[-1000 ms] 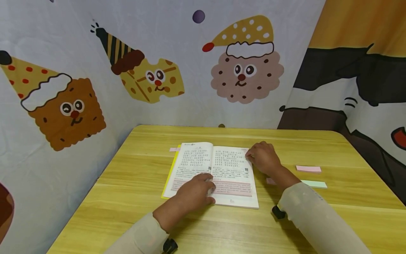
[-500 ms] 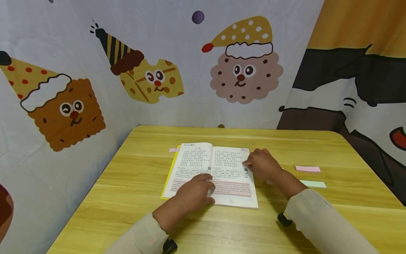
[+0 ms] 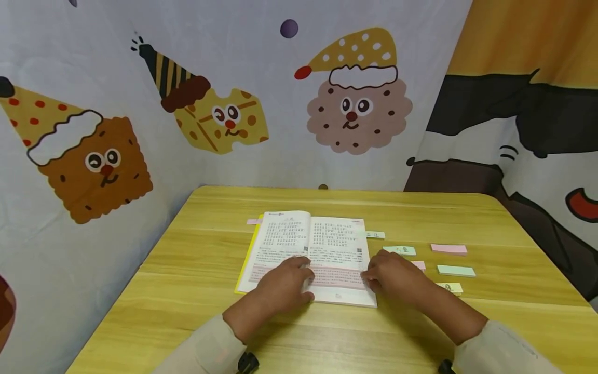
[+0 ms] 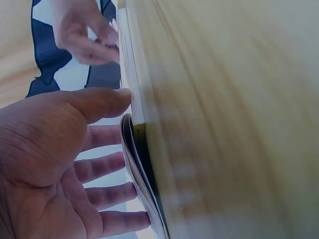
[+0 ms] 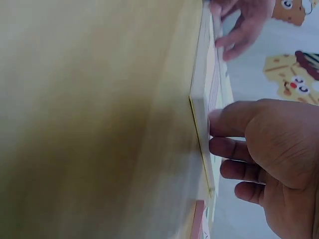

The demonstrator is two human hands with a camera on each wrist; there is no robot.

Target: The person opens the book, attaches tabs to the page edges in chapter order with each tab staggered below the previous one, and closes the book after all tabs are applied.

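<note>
An open book (image 3: 336,297) with a yellow cover edge lies on the wooden table (image 3: 201,311). My left hand (image 3: 286,283) rests across the lower left page, fingertips reaching the spine. In the left wrist view its fingers are spread straight over the curved pages (image 4: 142,184), thumb at the lower edge. My right hand (image 3: 397,275) touches the lower right page at its outer edge. The right wrist view shows thumb and fingertips right at the page block's side (image 5: 201,107), fingers loosely bent. A pale green paper tab (image 3: 375,235) with handwriting sticks out beside the right page.
Right of the book lie a green slip with writing (image 3: 401,251), a pink slip (image 3: 419,265), a yellow slip with writing (image 3: 451,288), a pink note pad (image 3: 448,250) and a green one (image 3: 456,270). A pink tab (image 3: 253,222) shows at the book's left. A cartoon-printed cloth (image 3: 289,166) hangs behind.
My right hand has slid down the right page's outer edge, from near its top to its lower part, uncovering the pale green tab. The left hand stays on the book.
</note>
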